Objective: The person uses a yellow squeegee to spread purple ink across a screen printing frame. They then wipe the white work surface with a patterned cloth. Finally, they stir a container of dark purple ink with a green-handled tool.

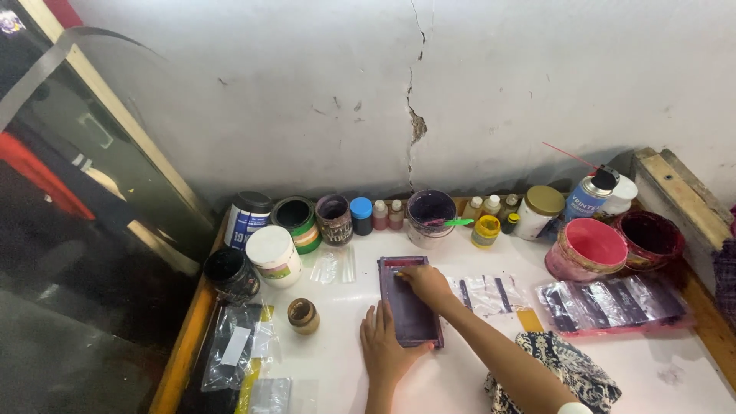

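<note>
A small purple-stained printing screen frame (411, 314) lies flat on the white table (460, 376). My left hand (383, 345) presses down on the frame's near left edge, fingers spread. My right hand (425, 282) rests on the frame's far part, fingers closed on something small that I cannot make out. Beside the frame, to the right, lie clear plastic pouches with dark stripes (487, 293).
Along the wall stand ink tubs and jars (295, 218), small bottles (387, 215), a purple-stained cup with a green stick (431, 215), a spray can (589, 195) and a pink tub (586, 249). More pouches (609, 303) lie right. A patterned cloth (567, 372) sits near my right arm.
</note>
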